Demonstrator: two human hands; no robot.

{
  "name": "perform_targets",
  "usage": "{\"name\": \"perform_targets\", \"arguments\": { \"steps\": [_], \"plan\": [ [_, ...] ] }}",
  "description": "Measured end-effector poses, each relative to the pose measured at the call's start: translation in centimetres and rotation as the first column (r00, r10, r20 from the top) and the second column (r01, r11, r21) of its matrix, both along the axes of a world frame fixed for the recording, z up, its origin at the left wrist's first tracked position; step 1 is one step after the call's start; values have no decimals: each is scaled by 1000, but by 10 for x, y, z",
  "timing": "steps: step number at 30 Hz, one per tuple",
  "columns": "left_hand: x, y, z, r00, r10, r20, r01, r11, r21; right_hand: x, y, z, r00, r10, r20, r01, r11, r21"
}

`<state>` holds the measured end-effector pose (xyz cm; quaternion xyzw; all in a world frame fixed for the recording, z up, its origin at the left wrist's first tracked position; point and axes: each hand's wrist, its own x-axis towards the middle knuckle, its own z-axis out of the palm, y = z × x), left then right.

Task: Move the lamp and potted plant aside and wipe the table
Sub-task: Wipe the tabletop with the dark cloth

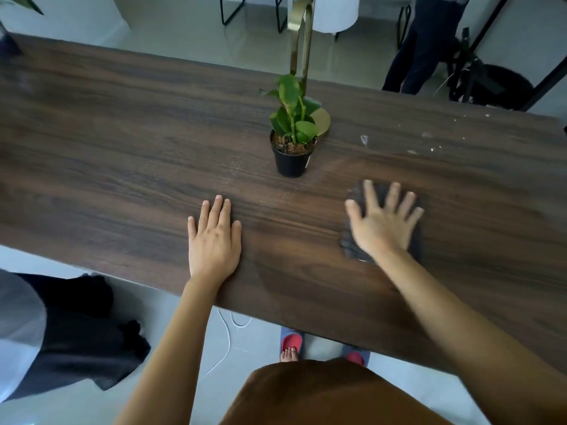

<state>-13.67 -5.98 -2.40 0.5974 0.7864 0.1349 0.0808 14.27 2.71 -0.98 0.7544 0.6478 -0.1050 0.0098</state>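
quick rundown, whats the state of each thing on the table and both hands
potted plant: upright, mid-table, untouched
lamp: upright, gold base just behind the plant
cloth: flat on the table under the right hand
right hand: fingers spread, pressing the cloth, blurred
left hand: flat on bare wood, holding nothing
table: white specks at the far right

1. A pale grey tiled floor [171, 29] runs all round, glossy with soft daylight.
2. A long dark wood-grain worktop [122, 142] crosses the room at a slant.
3. Black metal chair legs [228, 10] stand beyond its far edge.
4. A white cable [228, 338] trails over the floor under the near edge.
5. Dark cloth [76, 332] lies heaped at the lower left.
6. A black stand [469, 62] occupies the far right corner, beside someone in dark trousers [426, 47].
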Motion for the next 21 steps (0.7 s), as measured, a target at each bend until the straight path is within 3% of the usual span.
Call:
{"name": "perform_targets", "arguments": {
  "steps": [2, 4, 7, 9, 12, 15, 17, 19, 21],
  "plan": [
    [0, 0, 0, 1000, 6, 8, -6, 1000, -2, -51, -21, -4, 980, 199, -22, -198, 980, 30],
    [0, 0, 0, 999, 22, 29, -22, 1000, 11, -76, -65, -5, 904, 421, -70, -413, 905, 103],
    [13, 1, 5, 995, 48, 81, -56, 994, 90, -33, -121, -7, 823, 562, -81, -547, 823, 151],
    [38, 5, 13, 997, -28, 66, 17, 985, 170, 37, -147, -8, 889, 455, -58, -447, 887, 117],
    [92, 15, 24, 965, -246, 86, 224, 952, 211, 156, -173, -4, 990, 140, -12, -139, 989, 47],
    [145, 25, 19, 899, -420, 125, 406, 905, 127, 232, -159, 3, 982, -184, 38, 184, 983, 3],
    [167, 29, 9, 886, -451, 108, 451, 892, 30, 237, -125, 5, 923, -383, 22, 382, 924, 28],
    [175, 31, -1, 890, -456, -9, 455, 889, -44, 212, -92, 5, 859, -512, -19, 512, 859, 24],
    [175, 31, -4, 886, -460, -60, 457, 887, -62, 169, -80, 0, 896, -443, -24, 444, 896, 12]
  ]
}}
